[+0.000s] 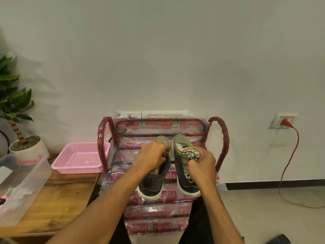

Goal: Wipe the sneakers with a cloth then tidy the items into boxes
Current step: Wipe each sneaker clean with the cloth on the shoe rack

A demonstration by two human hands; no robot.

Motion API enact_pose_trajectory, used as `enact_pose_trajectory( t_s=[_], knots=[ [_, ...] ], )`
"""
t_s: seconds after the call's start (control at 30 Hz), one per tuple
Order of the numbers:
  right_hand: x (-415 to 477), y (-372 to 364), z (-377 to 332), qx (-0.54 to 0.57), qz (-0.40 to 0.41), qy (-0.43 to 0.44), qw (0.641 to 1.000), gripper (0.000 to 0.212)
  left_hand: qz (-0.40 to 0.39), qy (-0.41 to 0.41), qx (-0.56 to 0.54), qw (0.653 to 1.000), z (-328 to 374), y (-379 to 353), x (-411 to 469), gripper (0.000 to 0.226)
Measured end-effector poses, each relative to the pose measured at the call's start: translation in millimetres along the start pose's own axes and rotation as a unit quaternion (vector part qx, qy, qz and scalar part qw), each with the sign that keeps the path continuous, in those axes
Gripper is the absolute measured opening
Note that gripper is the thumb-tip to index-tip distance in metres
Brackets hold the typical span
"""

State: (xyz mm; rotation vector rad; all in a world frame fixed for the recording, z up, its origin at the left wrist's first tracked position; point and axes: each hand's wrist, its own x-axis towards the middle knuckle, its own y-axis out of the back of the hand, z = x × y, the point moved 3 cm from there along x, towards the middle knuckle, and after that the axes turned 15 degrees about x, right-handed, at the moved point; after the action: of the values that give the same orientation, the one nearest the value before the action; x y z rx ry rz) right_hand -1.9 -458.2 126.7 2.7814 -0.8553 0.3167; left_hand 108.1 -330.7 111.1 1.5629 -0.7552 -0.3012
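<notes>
Two dark sneakers with white soles lie side by side on the plastic-wrapped rack point(218, 138), rounded ends toward its front edge. The left grip point(151, 155) holds the left sneaker point(151, 184) at its opening. A black-and-white patterned cloth point(186, 153), bunched in the right grip point(202, 166), drapes over the right sneaker point(186, 185). A clear box point(22, 187) stands at the worktop's point(58, 196) left edge and a pink basket point(79, 158) at its back right corner.

- left sneaker point(153, 184): dark matt fabric upper, pale rubbery sole, scuffed
- right sneaker point(185, 184): same matt dark upper, dull whitish sole
- cloth point(189, 153): soft woven fabric, crumpled, matt
- rack point(158, 213): wrapped in glossy, crinkled clear plastic film
- pink basket point(79, 169): perforated plastic, slight sheen
- clear box point(29, 182): smooth translucent plastic
- table point(61, 194): grained wood, satin finish
- wall point(158, 59): matt paint
</notes>
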Motion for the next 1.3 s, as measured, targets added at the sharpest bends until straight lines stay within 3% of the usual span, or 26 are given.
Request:
enact_pose_trajectory(
  t_s=[0.1, 0.2, 0.33, 0.47, 0.67, 0.83, 1.03, 1.2, 1.3],
  knots=[
    [0.1, 0.1, 1.0, -0.002, 0.0, -0.003, 1.0, 0.046, -0.001, 0.002, 0.0, 1.0, 0.9, -3.4, -2.8, 0.025],
    [-0.3, -0.2, 0.6, -0.004, 0.002, -0.005, 1.0, 0.046, -0.011, -0.014, -0.013, 1.0, 0.5, -7.5, -3.8, 0.037],
    [0.0, -1.9, -2.2, -0.006, 0.004, -0.001, 1.0, 0.047, -0.044, -0.041, 0.054, 0.997, 5.0, -12.0, -1.8, 0.043],
    [-2.4, -2.0, -4.4, 0.005, -0.002, 0.006, 1.0, 0.048, -0.06, 0.018, 0.021, 0.998, 4.3, -18.0, -1.2, 0.033],
    [-2.4, -2.2, -2.8, -0.014, -0.008, 0.014, 1.0, 0.044, 0.0, 0.093, -0.04, 0.995, -1.9, -12.6, 3.9, 0.025],
    [-5.0, -21.0, -2.9, -0.122, -0.053, 0.07, 0.989, 0.034, -0.019, 0.071, -0.046, 0.996, 1.3, -17.7, 8.9, 0.024],
    [-10.2, -42.3, -4.7, -0.277, -0.153, 0.05, 0.947, 0.031, -0.023, 0.065, -0.066, 0.995, 3.4, -20.9, 14.0, 0.022],
    [-5.6, -40.4, -4.9, -0.266, -0.218, -0.011, 0.939, 0.025, -0.005, 0.053, -0.079, 0.995, 1.2, -19.9, 22.1, 0.015],
    [-4.1, -30.2, -7.9, -0.222, -0.201, -0.013, 0.954, 0.025, -0.018, 0.049, -0.076, 0.996, 8.7, -19.3, 26.7, 0.019]
  ],
)
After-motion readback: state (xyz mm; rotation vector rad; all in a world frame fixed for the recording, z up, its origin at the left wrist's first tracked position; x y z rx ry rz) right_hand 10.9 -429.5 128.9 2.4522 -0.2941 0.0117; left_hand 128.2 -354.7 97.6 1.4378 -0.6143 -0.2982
